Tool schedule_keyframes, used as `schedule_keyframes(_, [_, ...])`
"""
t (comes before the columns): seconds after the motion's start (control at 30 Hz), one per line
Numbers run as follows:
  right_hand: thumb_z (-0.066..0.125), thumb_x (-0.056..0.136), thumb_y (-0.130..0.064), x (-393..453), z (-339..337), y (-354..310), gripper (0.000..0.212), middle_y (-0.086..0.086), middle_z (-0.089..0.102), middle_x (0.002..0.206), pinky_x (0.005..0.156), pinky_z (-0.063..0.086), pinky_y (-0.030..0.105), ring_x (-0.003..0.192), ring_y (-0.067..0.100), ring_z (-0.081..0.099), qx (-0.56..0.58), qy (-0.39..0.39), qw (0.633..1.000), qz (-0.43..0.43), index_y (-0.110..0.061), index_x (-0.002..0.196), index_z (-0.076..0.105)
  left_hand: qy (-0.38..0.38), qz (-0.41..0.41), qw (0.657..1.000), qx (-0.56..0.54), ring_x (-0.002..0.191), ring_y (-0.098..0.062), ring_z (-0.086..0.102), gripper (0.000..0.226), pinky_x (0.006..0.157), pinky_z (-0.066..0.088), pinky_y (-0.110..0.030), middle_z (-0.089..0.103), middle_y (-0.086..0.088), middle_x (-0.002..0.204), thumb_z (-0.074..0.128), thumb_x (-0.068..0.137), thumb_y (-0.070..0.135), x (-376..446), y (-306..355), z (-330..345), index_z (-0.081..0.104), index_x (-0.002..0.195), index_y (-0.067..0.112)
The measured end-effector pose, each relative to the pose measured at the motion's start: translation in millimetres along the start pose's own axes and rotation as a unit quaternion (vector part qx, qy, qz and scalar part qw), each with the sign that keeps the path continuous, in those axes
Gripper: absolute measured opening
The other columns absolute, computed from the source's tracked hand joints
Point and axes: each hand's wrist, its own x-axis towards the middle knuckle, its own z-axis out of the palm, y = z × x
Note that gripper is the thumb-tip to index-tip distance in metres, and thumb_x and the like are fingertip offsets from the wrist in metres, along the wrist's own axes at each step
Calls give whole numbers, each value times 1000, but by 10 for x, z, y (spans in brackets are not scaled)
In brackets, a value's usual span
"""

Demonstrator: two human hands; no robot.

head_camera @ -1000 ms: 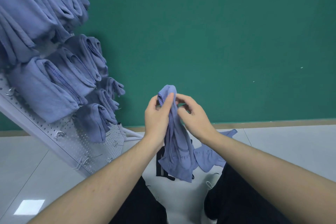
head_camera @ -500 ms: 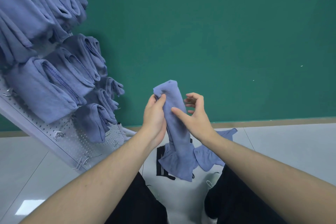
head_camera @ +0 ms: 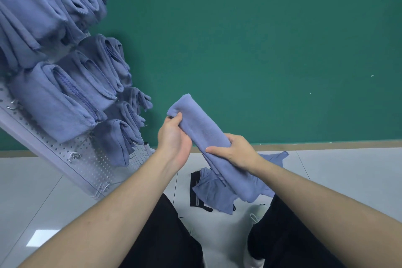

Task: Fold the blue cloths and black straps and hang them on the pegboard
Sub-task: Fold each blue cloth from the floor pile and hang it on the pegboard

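A person's two hands hold a folded blue cloth (head_camera: 204,130) slantwise in the air before a green wall. The left hand (head_camera: 174,137) pinches its upper folded end; the right hand (head_camera: 236,151) curls round its middle, and the lower end hangs limp. It looks soft, light and floppy, likely to unfold unless gripped across the fold. Folded cloths (head_camera: 65,93) hang on the pegboard (head_camera: 91,163) at left; more cloth (head_camera: 214,194) lies on the floor.

The blue cloth (head_camera: 202,128) is soft, matt fabric with a faintly fuzzy nap, like the folded cloths (head_camera: 65,98) on the pegboard (head_camera: 54,148), which is perforated white-painted metal with thin wire hooks (head_camera: 74,155). Below the pegboard, the pale floor tiles (head_camera: 32,191) are smooth and glossy; the green wall (head_camera: 261,39) is matt.
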Motion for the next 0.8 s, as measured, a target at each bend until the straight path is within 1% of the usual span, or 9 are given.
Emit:
schedule_keyframes(0.07, [86,73,-47,41,-32,9,48,-3,59,73,63,43,28,65,11,49,-19,9,1000,-9,-11,80,55,16,-1,1000,9,117,-24,64,24,98,52,-45,66,-11,126,36,107,8,9,-1,-158,56,120,14])
schedule_keyframes(0.13, [88,72,-43,89,-60,-14,48,-6,53,73,63,39,27,65,10,45,-22,4,999,-26,-13,80,51,30,-5,999,16,115,-25,66,25,92,55,-45,66,-14,124,36,106,3,7,12,-324,53,120,13])
schedule_keyframes(0.23, [88,72,-44,164,-73,-91,45,-9,60,78,65,43,24,67,6,50,-49,-44,997,-48,-17,88,55,52,-7,998,21,109,-27,68,29,85,57,-41,64,-17,125,35,104,-2,20,42,-555,49,126,10])
schedule_keyframes(0.33, [84,72,-54,259,-54,-156,39,-12,65,81,66,45,22,69,6,55,-144,-83,984,-62,-25,88,63,68,0,997,22,102,-27,68,35,85,56,-41,62,-19,126,33,103,-5,34,47,-739,46,133,9])
schedule_keyframes(0.43, [80,71,-63,344,-28,-197,48,-13,55,64,58,38,26,58,8,45,-190,-93,975,-66,-20,71,58,68,3,996,52,101,-28,68,36,86,57,-40,63,-17,122,35,102,-7,-4,56,-846,46,130,12])
schedule_keyframes(0.53, [81,71,-61,417,-13,-256,49,-14,50,56,54,35,25,54,5,40,-196,-99,972,-88,-19,67,55,73,16,988,136,101,-27,64,43,83,58,-38,59,-17,125,41,96,-9,-17,83,-982,48,128,18])
schedule_keyframes(0.63, [78,68,-67,488,32,-377,54,-1,59,66,60,43,35,59,9,44,-234,-133,955,-126,-16,76,61,84,81,944,310,104,-15,59,37,89,53,-31,54,-13,135,52,95,0,-29,117,-1172,50,121,26])
schedule_keyframes(0.73, [80,71,-63,544,88,-538,41,-9,61,68,60,42,31,61,9,49,-279,-170,932,-154,-27,73,60,55,224,853,468,125,-5,46,43,113,36,-29,44,0,145,67,87,25,-59,134,-1358,46,125,28])
schedule_keyframes(0.8, [79,73,-63,565,183,-677,37,-11,61,68,59,40,28,63,10,51,-328,-192,908,-178,-33,70,57,-2,296,800,522,140,-2,34,52,117,27,-24,34,8,154,67,81,43,-51,186,-1423,46,127,30])
